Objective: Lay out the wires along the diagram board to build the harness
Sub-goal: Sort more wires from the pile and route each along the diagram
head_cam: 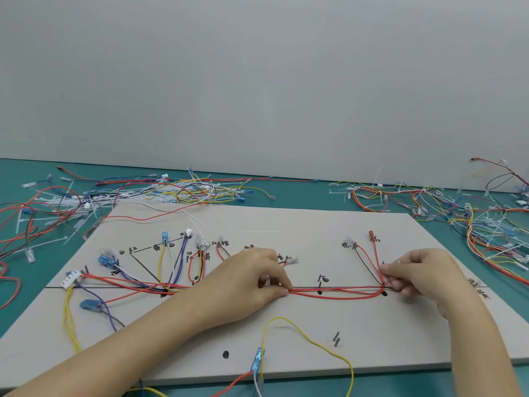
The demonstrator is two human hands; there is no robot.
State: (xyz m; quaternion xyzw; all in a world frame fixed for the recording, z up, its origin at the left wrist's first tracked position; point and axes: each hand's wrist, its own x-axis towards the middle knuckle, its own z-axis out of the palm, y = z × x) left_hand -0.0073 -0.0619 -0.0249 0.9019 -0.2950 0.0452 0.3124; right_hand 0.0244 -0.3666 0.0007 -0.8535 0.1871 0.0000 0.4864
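Both forearms reach forward, the left hand point(252, 277) and right hand point(420, 275) set apart, each with fingertips drawn into a pinching grip.

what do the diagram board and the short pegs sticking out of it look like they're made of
Diagram board: looks like matte pale-grey fibreboard or painted wood; flat, dull, with marker lines and labels drawn on it. Hard to say which.

Pegs: probably bare metal nails or pins; thin, dark grey, upright. Too small to be sure.

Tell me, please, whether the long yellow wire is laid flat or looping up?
Looping up: the yellow wire arches over the board near its front edge.
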